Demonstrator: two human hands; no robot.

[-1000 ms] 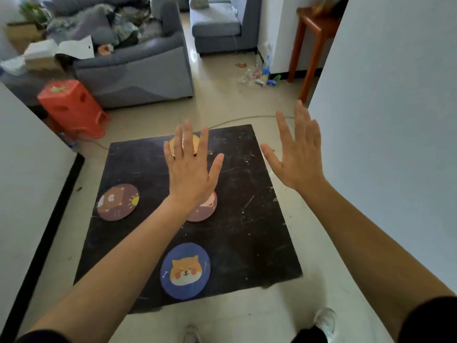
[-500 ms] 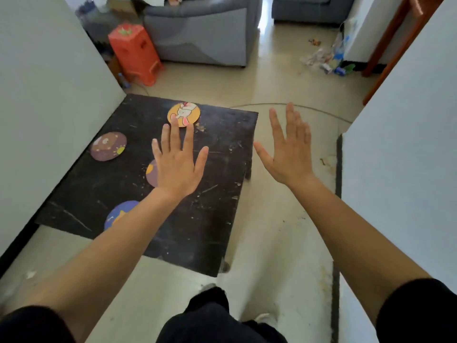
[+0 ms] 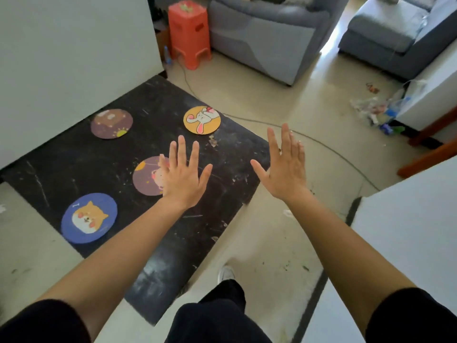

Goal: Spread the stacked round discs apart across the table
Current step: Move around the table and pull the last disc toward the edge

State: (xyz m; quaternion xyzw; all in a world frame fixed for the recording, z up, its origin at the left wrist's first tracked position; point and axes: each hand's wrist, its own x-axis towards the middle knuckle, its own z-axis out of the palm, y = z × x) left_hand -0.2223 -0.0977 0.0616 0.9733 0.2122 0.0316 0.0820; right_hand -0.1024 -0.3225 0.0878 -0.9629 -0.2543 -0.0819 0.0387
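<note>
Soft daylight, floor [image 3: 329, 49] glare between sofas, wide-angle edge bending, slight blur

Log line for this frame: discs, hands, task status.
discs: four apart on black table, none stacked | left hand: open, empty, partly covering pink disc | right hand: open, empty, past table edge | status: spread looks done

Four discs [image 3: 202, 120] lie apart on table [image 3: 74, 167].
</note>
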